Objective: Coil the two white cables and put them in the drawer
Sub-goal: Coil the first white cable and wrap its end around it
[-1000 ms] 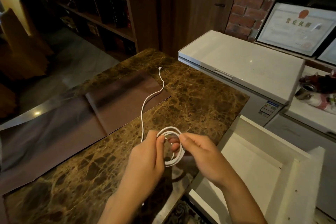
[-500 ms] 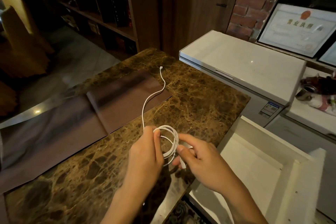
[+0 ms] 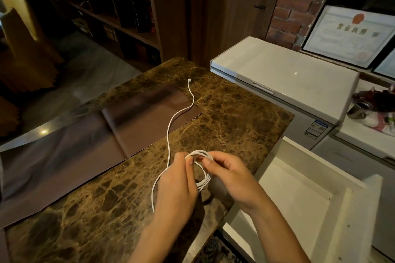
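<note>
A: Hands?
B: L hand [image 3: 175, 186] pinched the coil [image 3: 199, 152] at its left, R hand [image 3: 230, 179] at its top, prob. so the loops wouldn't spring.
A: And the drawer [image 3: 295, 196]?
B: Open, near right, no cable seen inside. Loose tail [image 3: 170, 128] trailed far across the counter [image 3: 235, 117].

Of the person only two hands and their forearms show: the left hand [image 3: 175, 188] and the right hand [image 3: 232, 177] are bare, with slim fingers and short, plain nails (clearest on the left thumb [image 3: 189, 161]). The left forearm [image 3: 152, 241] and the right forearm [image 3: 276, 235] are bare as well, slender and smooth, uncovered all the way to the lower edge of the view.
</note>
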`<state>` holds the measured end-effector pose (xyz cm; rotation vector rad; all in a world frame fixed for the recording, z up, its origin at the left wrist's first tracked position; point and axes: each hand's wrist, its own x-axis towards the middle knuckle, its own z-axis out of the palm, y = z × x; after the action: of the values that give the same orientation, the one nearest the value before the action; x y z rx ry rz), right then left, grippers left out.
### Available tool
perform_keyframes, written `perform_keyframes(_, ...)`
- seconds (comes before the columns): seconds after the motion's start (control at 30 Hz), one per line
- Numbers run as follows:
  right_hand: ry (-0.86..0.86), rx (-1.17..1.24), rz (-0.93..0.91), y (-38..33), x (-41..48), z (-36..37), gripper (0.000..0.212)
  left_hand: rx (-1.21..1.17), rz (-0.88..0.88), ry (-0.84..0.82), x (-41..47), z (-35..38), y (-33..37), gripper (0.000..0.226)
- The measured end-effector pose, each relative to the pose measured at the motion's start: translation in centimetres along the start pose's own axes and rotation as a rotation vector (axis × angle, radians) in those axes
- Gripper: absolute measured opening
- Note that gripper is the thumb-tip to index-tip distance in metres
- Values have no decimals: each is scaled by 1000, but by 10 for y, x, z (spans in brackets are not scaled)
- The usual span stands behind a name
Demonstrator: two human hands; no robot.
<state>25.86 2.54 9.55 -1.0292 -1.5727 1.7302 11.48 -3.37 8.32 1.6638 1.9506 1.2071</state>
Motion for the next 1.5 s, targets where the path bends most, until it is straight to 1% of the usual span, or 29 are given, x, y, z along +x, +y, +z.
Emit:
perform_keyframes(0.03, -3, 98, 35, 1, 1, 2, 24, -1, -4, -9, 0, 1, 0, 28)
perform_keyframes(0.13, -42, 496, 121, -1, 4, 6, 29, -12, -13, -55, -3, 2, -1, 37)
perform_keyframes(0.17, -33, 563, 126, -1, 5, 8, 29, -24, -11, -63, -3, 2, -2, 38)
perform_keyframes(0.23, 8, 606, 128, 1, 8, 13, 30, -41, -10, -61, -4, 3, -3, 34)
perform_keyframes(0.3, 73, 549, 116, 3, 9, 18, 31, -92, -21, -70, -3, 3, -1, 27)
perform_keyframes(0.37, 121, 472, 103, 2, 9, 18, 30, -174, -60, -126, 0, -1, 1, 28)
perform_keyframes(0.43, 139, 449, 106, 0, 7, 13, 29, -329, -170, -234, 4, -10, -3, 32)
perform_keyframes(0.5, 133, 455, 119, -2, 6, 8, 28, -499, -264, -365, 7, -23, -10, 32)
perform_keyframes(0.57, 106, 455, 139, -4, 3, 5, 26, -546, -244, -449, 9, -33, -14, 30)
perform_keyframes(0.6, 89, 465, 148, -5, 3, 5, 25, -550, -229, -464, 9, -36, -14, 29)
perform_keyframes(0.63, 74, 486, 155, -5, 2, 5, 25, -554, -236, -454, 10, -38, -13, 28)
perform_keyframes(0.73, 32, 560, 165, -8, 2, 9, 26, -598, -318, -352, 12, -34, -12, 26)
perform_keyframes(0.8, -5, 594, 163, -10, 1, 14, 27, -675, -368, -336, 11, -26, -8, 25)
perform_keyframes(0.87, -16, 578, 141, -12, 1, 18, 26, -768, -431, -329, 9, -16, -5, 26)
perform_keyframes(1.0, 76, 433, 109, -10, 0, 12, 23, -993, -641, -284, 10, -9, -4, 25)
perform_keyframes(1.07, 122, 365, 116, -9, -2, 6, 22, -1075, -682, -281, 10, -9, -3, 28)
perform_keyframes(1.17, 149, 345, 109, -10, -6, 6, 23, -1172, -731, -279, 10, -9, -1, 34)
perform_keyframes(1.23, 188, 328, 94, -11, -6, 8, 22, -1180, -733, -293, 9, -10, 2, 31)
perform_keyframes(1.3, 237, 273, 74, -7, -5, 10, 22, -1099, -695, -309, 6, -13, 5, 25)
perform_keyframes(1.33, 257, 255, 68, -4, -4, 10, 21, -1048, -663, -323, 4, -15, 8, 27)
perform_keyframes(1.4, 284, 250, 73, 0, -2, 10, 21, -991, -574, -363, -2, -20, 12, 36)
perform_keyframes(1.47, 301, 244, 86, 4, -1, 10, 22, -986, -472, -409, -8, -24, 12, 57)
perform_keyframes(1.5, 305, 240, 89, 4, -1, 10, 22, -947, -415, -415, -11, -24, 11, 64)
